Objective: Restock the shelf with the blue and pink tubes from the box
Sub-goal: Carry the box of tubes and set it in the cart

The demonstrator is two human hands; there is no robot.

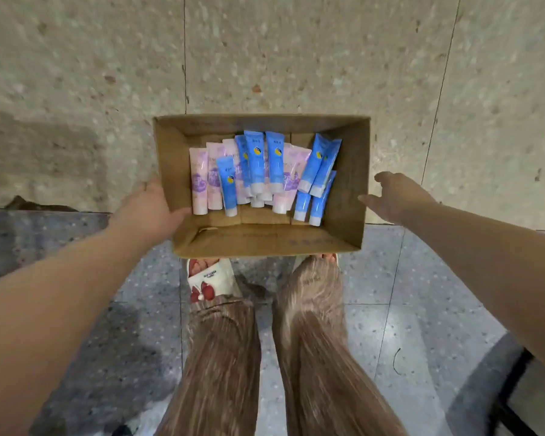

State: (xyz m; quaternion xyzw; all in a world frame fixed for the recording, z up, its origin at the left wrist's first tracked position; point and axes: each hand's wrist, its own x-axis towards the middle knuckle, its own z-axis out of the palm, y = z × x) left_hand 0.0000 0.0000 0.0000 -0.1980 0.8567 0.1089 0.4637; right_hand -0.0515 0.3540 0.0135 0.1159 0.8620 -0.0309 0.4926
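Note:
An open cardboard box [346, 190] sits on the floor in front of my feet. Inside lie several blue tubes [255, 162] and several pink tubes [199, 180], caps mostly pointing toward me, some overlapping. My left hand [153, 204] grips the box's left wall, thumb over the rim. My right hand [397, 196] hovers just outside the right wall, fingers spread, a small gap from the cardboard. No shelf is in view.
Beige speckled floor tiles [296, 51] lie beyond the box, grey speckled tiles [390, 309] under me. My legs in brown trousers and white slippers [211, 278] stand right behind the box. A dark frame [513, 388] sits at lower right.

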